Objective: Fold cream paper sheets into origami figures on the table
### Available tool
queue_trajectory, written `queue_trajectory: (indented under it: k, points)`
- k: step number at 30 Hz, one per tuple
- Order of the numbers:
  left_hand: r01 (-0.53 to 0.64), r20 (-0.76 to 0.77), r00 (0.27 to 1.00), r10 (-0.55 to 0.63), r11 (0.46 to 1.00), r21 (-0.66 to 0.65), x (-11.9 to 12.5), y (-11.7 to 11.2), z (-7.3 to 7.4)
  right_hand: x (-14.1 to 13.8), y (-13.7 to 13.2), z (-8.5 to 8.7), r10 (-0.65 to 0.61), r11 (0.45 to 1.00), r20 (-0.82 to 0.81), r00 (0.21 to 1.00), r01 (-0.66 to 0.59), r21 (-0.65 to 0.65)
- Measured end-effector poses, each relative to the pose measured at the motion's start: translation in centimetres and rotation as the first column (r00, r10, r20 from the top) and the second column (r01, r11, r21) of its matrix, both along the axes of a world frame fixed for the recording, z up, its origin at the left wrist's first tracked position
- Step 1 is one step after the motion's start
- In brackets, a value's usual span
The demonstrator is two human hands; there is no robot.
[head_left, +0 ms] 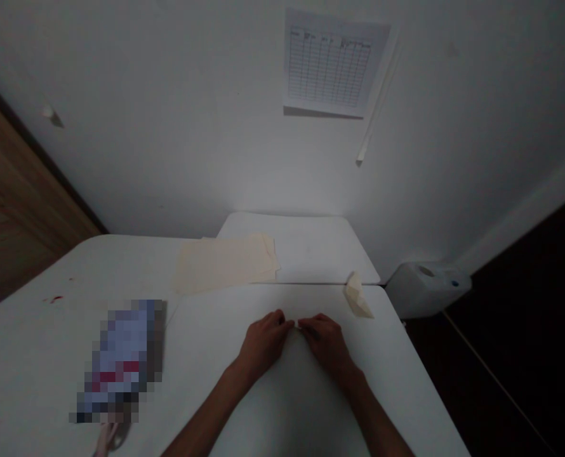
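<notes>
Over the white table (pixel 306 406), my left hand (pixel 266 337) and my right hand (pixel 324 341) face each other, fingertips a short gap apart. Both are closed in a pinch. A tiny pale bit shows between the fingertips, too small and dim to name. To the right, near the seam between the table surfaces, lies a folded piece of cream paper (pixel 357 298). Flat cream sheets of paper (pixel 225 261) lie overlapping beyond my left hand.
A blurred-out bluish object with a red band (pixel 120 355) is at the left. A printed chart (pixel 332 66) hangs on the wall above a slanting white strip (pixel 378 105). A white container (pixel 428 289) stands beyond the table's right edge. Wood panelling (pixel 20 165) is at the left.
</notes>
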State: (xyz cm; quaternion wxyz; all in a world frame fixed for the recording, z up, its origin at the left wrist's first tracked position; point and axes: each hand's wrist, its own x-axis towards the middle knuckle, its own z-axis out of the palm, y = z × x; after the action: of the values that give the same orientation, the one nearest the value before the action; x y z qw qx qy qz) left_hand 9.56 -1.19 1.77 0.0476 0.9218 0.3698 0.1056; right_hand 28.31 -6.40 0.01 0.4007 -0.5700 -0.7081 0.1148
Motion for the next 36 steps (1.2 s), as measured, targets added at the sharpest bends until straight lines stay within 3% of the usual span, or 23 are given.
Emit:
queue_trajectory:
  k: [10,22,30,36]
  points:
    - [-0.002,0.006,1.000,0.002,1.000,-0.014,0.1,0.0,-0.1,0.3,-1.2,0.8,0.105,0.994,0.092,0.990,-0.105,0.000]
    - [0.006,0.004,1.000,-0.006,1.000,0.006,0.1,-0.1,0.0,-0.1,0.0,0.3,-0.023,1.000,-0.010,1.000,0.023,-0.001]
    - [0.005,0.020,1.000,-0.005,1.000,-0.004,0.1,-0.2,0.0,-0.8,-0.5,1.6,0.004,0.997,0.262,0.965,0.016,-0.074]
    - [0.003,0.012,1.000,-0.003,1.000,-0.005,0.1,-0.3,0.2,-0.8,-1.2,2.3,-0.025,0.991,0.429,0.903,0.079,-0.109]
